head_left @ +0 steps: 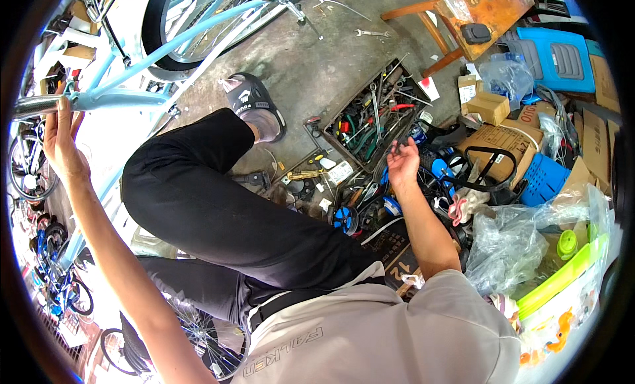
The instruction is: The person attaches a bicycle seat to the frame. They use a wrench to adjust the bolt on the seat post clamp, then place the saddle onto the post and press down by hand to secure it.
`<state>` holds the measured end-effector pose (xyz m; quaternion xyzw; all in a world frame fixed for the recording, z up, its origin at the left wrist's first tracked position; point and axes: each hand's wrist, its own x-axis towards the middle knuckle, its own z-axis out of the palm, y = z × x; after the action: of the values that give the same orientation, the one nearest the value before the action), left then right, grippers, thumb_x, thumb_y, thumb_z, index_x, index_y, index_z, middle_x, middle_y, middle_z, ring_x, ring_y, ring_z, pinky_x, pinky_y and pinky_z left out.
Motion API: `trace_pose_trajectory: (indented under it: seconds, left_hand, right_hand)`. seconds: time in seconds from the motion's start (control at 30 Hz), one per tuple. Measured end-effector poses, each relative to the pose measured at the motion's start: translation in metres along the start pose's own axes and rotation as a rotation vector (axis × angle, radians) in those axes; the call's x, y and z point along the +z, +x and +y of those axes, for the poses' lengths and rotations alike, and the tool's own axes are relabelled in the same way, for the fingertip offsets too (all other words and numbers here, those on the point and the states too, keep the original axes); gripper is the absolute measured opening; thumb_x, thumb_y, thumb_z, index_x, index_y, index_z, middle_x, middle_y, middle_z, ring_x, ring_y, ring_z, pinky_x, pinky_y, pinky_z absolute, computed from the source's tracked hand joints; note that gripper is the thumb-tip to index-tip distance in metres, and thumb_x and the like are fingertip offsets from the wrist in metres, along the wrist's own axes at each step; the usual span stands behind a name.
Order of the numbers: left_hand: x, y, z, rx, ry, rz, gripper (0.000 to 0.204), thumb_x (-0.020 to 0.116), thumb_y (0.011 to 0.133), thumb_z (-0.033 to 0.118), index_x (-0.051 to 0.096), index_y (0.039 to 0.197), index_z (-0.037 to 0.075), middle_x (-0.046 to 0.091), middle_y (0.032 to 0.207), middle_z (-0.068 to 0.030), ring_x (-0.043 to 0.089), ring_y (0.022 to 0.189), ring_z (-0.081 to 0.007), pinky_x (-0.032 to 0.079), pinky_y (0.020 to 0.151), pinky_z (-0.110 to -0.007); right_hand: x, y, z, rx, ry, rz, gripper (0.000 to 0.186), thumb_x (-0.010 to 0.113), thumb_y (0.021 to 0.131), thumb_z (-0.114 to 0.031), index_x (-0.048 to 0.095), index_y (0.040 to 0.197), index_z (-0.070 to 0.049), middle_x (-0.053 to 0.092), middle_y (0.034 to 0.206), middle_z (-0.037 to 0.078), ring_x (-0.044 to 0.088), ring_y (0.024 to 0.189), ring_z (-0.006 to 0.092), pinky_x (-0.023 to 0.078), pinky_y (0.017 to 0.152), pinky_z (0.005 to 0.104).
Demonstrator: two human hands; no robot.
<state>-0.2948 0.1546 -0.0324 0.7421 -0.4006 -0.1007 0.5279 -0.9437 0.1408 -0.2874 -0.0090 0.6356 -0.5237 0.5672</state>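
At the far left, my left hand reaches up to a light-blue bicycle frame. Its fingers bend round the tube where a dark, shiny seat post meets the frame; part of the grip is hidden behind the tube. On the other side, my right hand is palm up beside the near right edge of a metal toolbox. Its fingers are loosely curled and apart, with dark fingertips, and I can make out nothing held. Inside the box lie wrenches, pliers and other tools in a heap.
A wooden stool stands beyond the toolbox, with a spanner on the floor nearby. Cardboard boxes, a blue plastic stool, a blue basket and clear plastic bags crowd the right. My sandalled foot rests mid-floor.
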Motion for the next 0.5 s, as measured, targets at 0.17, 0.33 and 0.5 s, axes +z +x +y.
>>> trace_pose_trajectory:
  seconds: [0.17, 0.33, 0.5]
  left_hand:
    - [-0.001, 0.002, -0.005, 0.031, 0.0, 0.006, 0.043, 0.067, 0.098, 0.035, 0.066, 0.132, 0.009, 0.07, 0.124, -0.0124, 0.068, 0.114, -0.0229, 0.056, 0.097, -0.04]
    - [-0.001, 0.001, -0.001, -0.035, -0.013, -0.018, 0.042, 0.061, 0.102, 0.032, 0.062, 0.136, 0.007, 0.067, 0.13, -0.0127, 0.062, 0.123, -0.0203, 0.053, 0.101, -0.037]
    - [-0.001, 0.001, 0.002, -0.02, -0.021, -0.014, 0.042, 0.064, 0.1, 0.035, 0.065, 0.134, 0.009, 0.069, 0.126, -0.0119, 0.066, 0.119, -0.0226, 0.054, 0.1, -0.04]
  right_hand:
    - [-0.003, -0.038, 0.036, 0.118, -0.141, -0.258, 0.068, 0.056, 0.083, 0.002, 0.043, 0.147, -0.017, 0.061, 0.116, 0.003, 0.06, 0.099, 0.0168, 0.048, 0.082, 0.0325]
    - [0.013, -0.053, 0.057, 0.104, -0.111, -0.335, 0.069, 0.056, 0.087, 0.01, 0.041, 0.15, -0.015, 0.057, 0.122, 0.004, 0.059, 0.106, 0.0175, 0.05, 0.092, 0.0344]
    - [0.023, -0.048, 0.071, 0.108, -0.27, -0.461, 0.062, 0.061, 0.086, 0.008, 0.047, 0.142, -0.015, 0.06, 0.116, 0.004, 0.061, 0.1, 0.0171, 0.051, 0.088, 0.0345]
